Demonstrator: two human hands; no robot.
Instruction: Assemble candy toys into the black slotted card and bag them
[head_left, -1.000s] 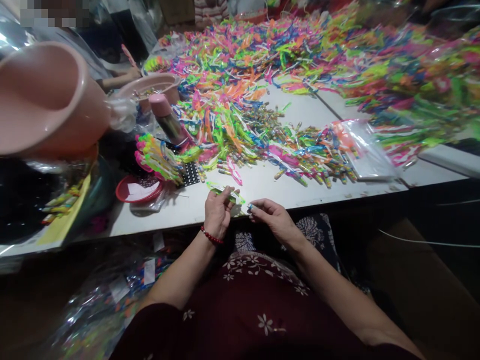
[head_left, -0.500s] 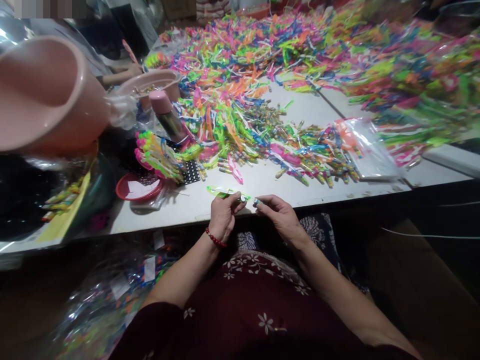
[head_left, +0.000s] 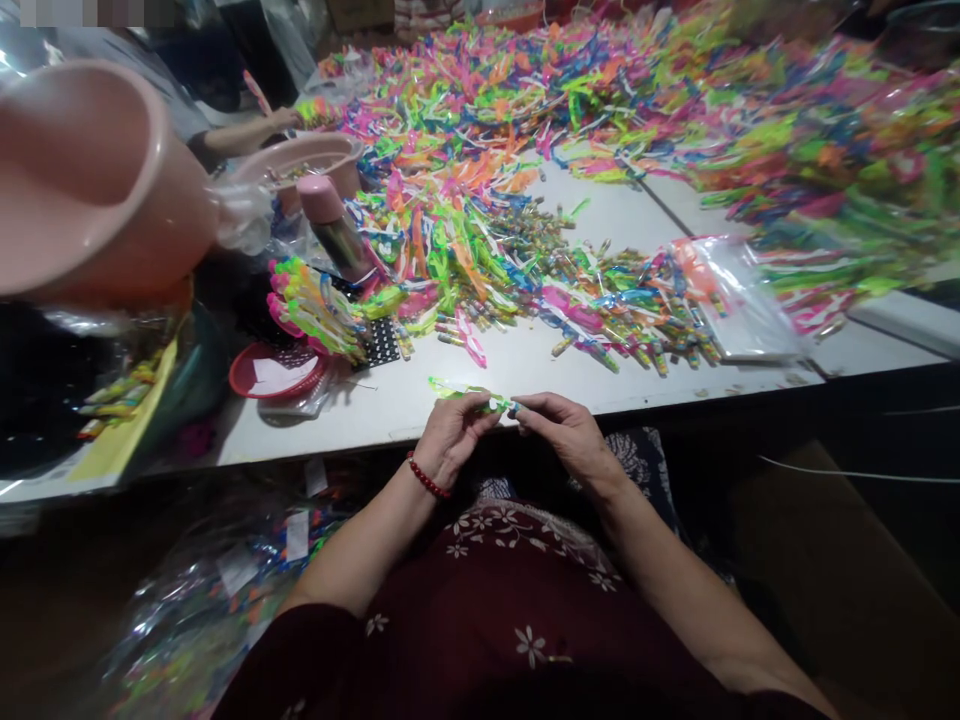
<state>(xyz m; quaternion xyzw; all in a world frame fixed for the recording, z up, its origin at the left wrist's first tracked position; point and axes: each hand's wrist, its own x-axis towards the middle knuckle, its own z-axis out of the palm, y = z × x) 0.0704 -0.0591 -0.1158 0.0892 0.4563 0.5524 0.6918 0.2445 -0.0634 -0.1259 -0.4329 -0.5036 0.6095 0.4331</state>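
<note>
My left hand, with a red bead bracelet at the wrist, pinches a thin green plastic toy piece at the white table's near edge. My right hand meets it from the right, fingers closed on a small tube-like piece that touches the green piece's end. Both hands sit over my lap, just at the table edge.
A huge heap of neon plastic pieces covers the far table. Small candy-like tubes lie mid-table beside a clear bag. Left stand pink basins, a pink-capped bottle, a red basket. Another person's arm reaches in far left.
My hands have drawn together; the right hand's small piece now touches the end of the green piece, which has shifted slightly right. The other person's arm has stretched further toward the heap.
</note>
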